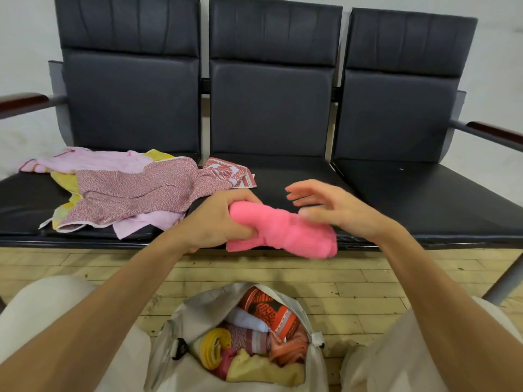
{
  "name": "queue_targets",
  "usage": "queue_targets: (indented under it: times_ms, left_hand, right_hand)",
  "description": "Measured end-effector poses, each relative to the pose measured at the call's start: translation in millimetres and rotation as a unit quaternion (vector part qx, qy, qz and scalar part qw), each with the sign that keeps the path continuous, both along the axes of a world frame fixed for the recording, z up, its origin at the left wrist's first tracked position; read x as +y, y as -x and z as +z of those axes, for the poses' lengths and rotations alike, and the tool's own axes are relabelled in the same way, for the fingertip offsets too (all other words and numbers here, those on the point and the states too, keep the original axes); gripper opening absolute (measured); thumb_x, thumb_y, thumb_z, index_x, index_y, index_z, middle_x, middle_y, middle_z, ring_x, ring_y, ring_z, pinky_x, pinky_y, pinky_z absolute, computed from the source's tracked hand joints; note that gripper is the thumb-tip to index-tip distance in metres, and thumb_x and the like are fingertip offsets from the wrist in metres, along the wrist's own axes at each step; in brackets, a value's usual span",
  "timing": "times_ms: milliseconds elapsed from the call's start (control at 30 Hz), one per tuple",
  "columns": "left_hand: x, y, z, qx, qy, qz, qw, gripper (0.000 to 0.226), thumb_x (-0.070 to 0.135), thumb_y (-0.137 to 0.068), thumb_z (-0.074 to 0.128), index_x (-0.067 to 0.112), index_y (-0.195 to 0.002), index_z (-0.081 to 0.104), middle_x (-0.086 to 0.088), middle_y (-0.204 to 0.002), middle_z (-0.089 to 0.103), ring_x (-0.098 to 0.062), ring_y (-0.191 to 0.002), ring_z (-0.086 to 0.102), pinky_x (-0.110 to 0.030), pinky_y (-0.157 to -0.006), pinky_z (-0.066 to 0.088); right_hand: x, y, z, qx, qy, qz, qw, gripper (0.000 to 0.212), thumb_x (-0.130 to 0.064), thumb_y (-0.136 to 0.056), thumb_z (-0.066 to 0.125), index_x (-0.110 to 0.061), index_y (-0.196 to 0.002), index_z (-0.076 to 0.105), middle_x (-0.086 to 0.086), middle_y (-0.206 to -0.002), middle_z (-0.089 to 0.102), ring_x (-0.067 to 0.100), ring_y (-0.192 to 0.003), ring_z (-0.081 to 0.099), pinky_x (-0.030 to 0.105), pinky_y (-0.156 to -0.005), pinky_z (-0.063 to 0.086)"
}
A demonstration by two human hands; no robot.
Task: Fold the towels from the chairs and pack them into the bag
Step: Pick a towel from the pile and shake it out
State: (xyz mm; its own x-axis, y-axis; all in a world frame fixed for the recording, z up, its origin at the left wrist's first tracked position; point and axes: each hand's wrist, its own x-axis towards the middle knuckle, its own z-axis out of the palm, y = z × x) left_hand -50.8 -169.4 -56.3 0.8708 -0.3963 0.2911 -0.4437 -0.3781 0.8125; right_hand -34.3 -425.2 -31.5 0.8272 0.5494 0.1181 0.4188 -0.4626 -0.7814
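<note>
Soft, even indoor light fills the scene, bright and without hard shadows. The white wall (28, 38) at far left washes out almost to blank, and the black chairs (271, 108) carry a dull sheen on the right seat. The right hand (334, 210) smears with motion blur at its fingertips, and the pink towel (285, 233) looks soft, its texture lost. Wide-angle distortion bows the armrests (22, 101) and floorboards (368, 278) toward the left and right edges.

Three black chairs (424, 199) in row. Towel pile (127, 190) on left seat, red-white towel (233, 171) on middle seat. Open bag (198, 309) on wood floor (353, 275).
</note>
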Motion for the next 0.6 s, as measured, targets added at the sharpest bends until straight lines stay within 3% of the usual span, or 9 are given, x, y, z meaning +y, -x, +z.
queue_targets:
  times_ms: [67, 100, 233, 367, 433, 533, 600]
  left_hand:
    - [-4, 0, -3, -0.020, -0.042, -0.015, 0.999, 0.041, 0.005, -0.058, 0.074, 0.021, -0.096, 0.070, 0.007, -0.093, 0.071, -0.010, -0.086, 0.066, -0.029, -0.075, 0.055]
    - [-5, -1, -5, -0.024, -0.053, -0.013, 0.998, 0.042, 0.008, -0.057, 0.074, 0.023, -0.096, 0.070, 0.007, -0.093, 0.071, -0.012, -0.086, 0.066, -0.033, -0.076, 0.055]
    - [-5, -3, -7, -0.040, -0.064, -0.020, 0.997, 0.045, 0.007, -0.057, 0.077, 0.026, -0.097, 0.070, 0.010, -0.095, 0.071, -0.010, -0.090, 0.066, -0.036, -0.080, 0.054]
    - [-3, -4, -10, -0.020, -0.088, -0.024, 0.996, 0.051, 0.001, -0.061, 0.081, 0.025, -0.103, 0.068, 0.012, -0.100, 0.069, -0.006, -0.095, 0.063, -0.028, -0.082, 0.053]
    - [-2, -3, -11, 0.040, -0.144, -0.044, 0.988, 0.054, 0.019, -0.064, 0.083, 0.029, -0.112, 0.062, 0.014, -0.108, 0.064, -0.003, -0.100, 0.060, -0.029, -0.086, 0.052]
    - [-1, 1, -9, 0.192, -0.217, -0.098, 0.952, 0.074, 0.065, -0.064, 0.069, 0.031, -0.128, 0.055, 0.011, -0.123, 0.061, -0.008, -0.113, 0.058, -0.036, -0.100, 0.047]
    - [-6, 2, -11, 0.218, -0.243, -0.098, 0.940, 0.070, 0.069, -0.063, 0.066, 0.027, -0.118, 0.063, 0.004, -0.112, 0.069, -0.016, -0.106, 0.064, -0.038, -0.095, 0.051]
  right_hand:
    - [15, 3, -5, -0.049, 0.134, 0.021, 0.990, 0.081, -0.058, -0.067, 0.076, -0.029, -0.137, 0.046, -0.011, -0.132, 0.057, 0.000, -0.120, 0.053, 0.022, -0.104, 0.042]
    - [24, 4, -8, -0.056, 0.186, 0.031, 0.981, 0.080, -0.056, -0.069, 0.079, -0.030, -0.137, 0.046, -0.013, -0.129, 0.058, 0.000, -0.116, 0.054, 0.019, -0.099, 0.044]
    - [42, 1, -19, -0.056, 0.260, 0.032, 0.963, 0.039, -0.036, -0.074, 0.080, -0.032, -0.105, 0.056, -0.012, -0.097, 0.064, 0.007, -0.089, 0.061, 0.021, -0.072, 0.048]
    - [41, -1, -20, -0.064, 0.285, 0.017, 0.956, 0.030, -0.029, -0.071, 0.079, -0.037, -0.080, 0.052, -0.014, -0.079, 0.061, 0.005, -0.077, 0.060, 0.021, -0.064, 0.047]
    - [42, 4, -23, -0.077, 0.314, 0.009, 0.946, 0.028, -0.029, -0.069, 0.078, -0.036, -0.077, 0.052, -0.013, -0.076, 0.061, 0.006, -0.074, 0.059, 0.026, -0.062, 0.049]
    - [45, 10, -30, -0.137, 0.368, -0.004, 0.920, 0.027, -0.035, -0.069, 0.077, -0.032, -0.090, 0.060, -0.011, -0.081, 0.063, 0.010, -0.075, 0.057, 0.028, -0.058, 0.043]
    - [48, 12, -33, -0.171, 0.364, -0.002, 0.916, 0.034, -0.039, -0.071, 0.076, -0.029, -0.100, 0.062, -0.011, -0.087, 0.064, 0.012, -0.080, 0.058, 0.030, -0.063, 0.045]
